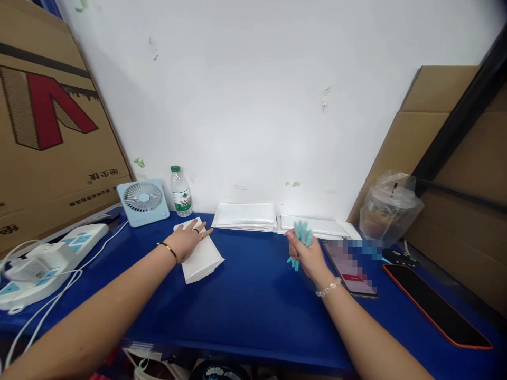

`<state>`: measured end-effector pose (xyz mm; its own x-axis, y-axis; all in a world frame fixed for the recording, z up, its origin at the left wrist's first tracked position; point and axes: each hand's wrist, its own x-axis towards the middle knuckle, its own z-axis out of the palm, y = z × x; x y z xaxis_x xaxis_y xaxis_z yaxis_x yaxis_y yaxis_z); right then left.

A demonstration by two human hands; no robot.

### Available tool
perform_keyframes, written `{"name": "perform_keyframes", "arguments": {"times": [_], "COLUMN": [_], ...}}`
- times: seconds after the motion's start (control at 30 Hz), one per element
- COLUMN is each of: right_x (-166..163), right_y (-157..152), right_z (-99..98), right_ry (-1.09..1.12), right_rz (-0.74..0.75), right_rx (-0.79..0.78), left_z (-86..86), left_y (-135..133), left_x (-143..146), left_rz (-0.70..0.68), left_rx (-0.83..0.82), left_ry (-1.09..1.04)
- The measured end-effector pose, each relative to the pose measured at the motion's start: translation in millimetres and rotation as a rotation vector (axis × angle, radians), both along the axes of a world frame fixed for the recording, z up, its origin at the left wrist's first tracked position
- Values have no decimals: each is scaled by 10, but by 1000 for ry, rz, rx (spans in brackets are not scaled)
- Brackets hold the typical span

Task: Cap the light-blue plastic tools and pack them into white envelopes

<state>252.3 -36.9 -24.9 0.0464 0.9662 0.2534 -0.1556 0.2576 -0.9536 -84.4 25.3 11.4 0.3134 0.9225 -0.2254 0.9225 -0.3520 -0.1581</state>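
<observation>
My left hand (187, 241) lies with its fingers stretched out over a flat white packet (202, 262) on the blue tabletop. The packet looks like a pack of tissues, though its kind is not certain. On the right, my right hand (306, 254) is closed around a bunch of light-blue strips (303, 232). The strips stick out above and below the fist, held just over the table. Near that hand lies a phone (352, 272) with a lit screen. Against the wall are two stacks of white, plastic-wrapped packs (244, 215).
A pale blue fan (143, 201) and a water bottle (180, 192) stand back left. A power strip (81, 245) with cables lies left. On the right are a bagged drink cup (390, 208) and a dark phone (435, 306). Cardboard (51, 132) flanks both sides.
</observation>
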Motion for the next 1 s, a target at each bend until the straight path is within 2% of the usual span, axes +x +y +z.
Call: {"name": "perform_keyframes", "arguments": {"times": [0.1,0.17,0.27,0.33,0.43,0.53,0.63,0.73,0.83,0.93,1.0], "right_x": [8,24,45,57,67,32,-77,-226,-371,-501,-566], "right_y": [-20,-20,-6,-5,-50,-150,-259,-320,-323,-297,-279], "right_z": [-14,-37,-64,-27,175,490,736,818,815,884,1019], "right_ry": [-43,7,28,60,261,452,498,458,337,128,-27], "right_rz": [52,44,22,18,-8,-26,-101,-196,-261,-177,-92], "right_rx": [-22,11,-45,-71,27,141,233,268,219,143,125], "left_z": [-160,-192,-129,-40,98,183,204,185,160,159,178], "left_y": [-56,-89,-134,-179,-288,-439,-594,-701,-733,-703,-668], "left_x": [-29,-33,28,145,446,828,1168,1392,1513,1559,1550], "left_rz": [-239,-386,-535,-558,-460,-351,-251,-219,-180,-124,-103], "left_rx": [89,112,114,116,148,242,260,281,309,303,275], "left_ry": [-109,-165,-162,-152,-207,-388,-576,-796,-1000,-1166,-1289]}}
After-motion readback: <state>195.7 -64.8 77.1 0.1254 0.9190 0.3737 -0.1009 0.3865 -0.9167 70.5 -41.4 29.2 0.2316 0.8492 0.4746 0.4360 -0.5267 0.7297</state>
